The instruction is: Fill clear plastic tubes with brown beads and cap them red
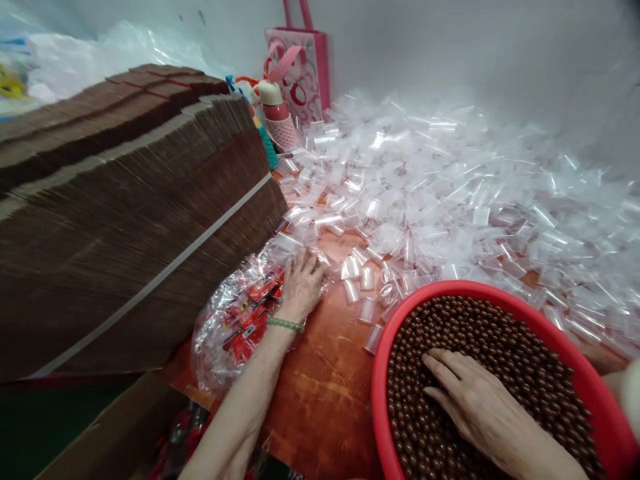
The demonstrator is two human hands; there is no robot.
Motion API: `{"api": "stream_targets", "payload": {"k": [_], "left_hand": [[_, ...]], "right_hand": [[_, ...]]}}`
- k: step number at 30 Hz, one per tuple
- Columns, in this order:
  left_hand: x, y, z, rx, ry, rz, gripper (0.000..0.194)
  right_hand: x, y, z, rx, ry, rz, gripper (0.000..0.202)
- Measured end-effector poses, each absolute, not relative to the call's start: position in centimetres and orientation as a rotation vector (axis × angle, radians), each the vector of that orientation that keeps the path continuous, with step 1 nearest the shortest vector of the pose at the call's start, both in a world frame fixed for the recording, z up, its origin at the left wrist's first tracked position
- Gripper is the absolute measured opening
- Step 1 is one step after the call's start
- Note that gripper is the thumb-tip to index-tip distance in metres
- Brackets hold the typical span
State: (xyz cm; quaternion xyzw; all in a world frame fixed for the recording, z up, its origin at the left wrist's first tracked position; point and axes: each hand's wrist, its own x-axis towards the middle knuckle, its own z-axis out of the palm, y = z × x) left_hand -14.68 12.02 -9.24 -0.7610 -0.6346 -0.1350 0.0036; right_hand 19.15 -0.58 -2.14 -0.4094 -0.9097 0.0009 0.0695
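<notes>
My left hand [303,283], a green bead bracelet [285,324] at its wrist, lies with fingers apart on the edge of a clear plastic bag [210,347]. Small red packets [250,343] show inside that bag. My right hand [475,403] rests on shiny brown balls [465,327] that fill a red basin [381,400]. Its fingers are stretched out, the tips touching the balls, and I see nothing gripped. Beyond the basin, short clear plastic tubes [367,279] lie loose on the orange-brown tabletop [320,393].
A large heap of clear tubes [440,180] spreads to the wall. At left stands a strapped stack of brown cardboard [150,233]. Behind are a pink bag [300,73] and a bottle [275,110]. Another person's hand [605,363] and pale sleeve [631,393] are beside the basin. An open carton [115,427] sits below.
</notes>
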Motion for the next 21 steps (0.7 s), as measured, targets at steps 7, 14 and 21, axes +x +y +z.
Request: {"api": "stream_targets", "payload": {"k": [7,14,21], "left_hand": [[-15.3,13.2,-10.1,-2.314,-2.031,-0.302,0.033],[-13.9,15.6,-10.0,-2.089,-2.184,-0.28,0.034],[-14.8,14.4,-8.7,-2.372,-2.027,-0.221,0.024]], "right_hand": [[19.0,-0.7,-2.0,-1.235,-2.753,-0.021,0.044],[19.2,-0.9,-1.9,-1.192,-2.733,-0.132,0.044],[19.2,-1.3,-2.5,-1.196,-2.738,-0.058,0.041]]}}
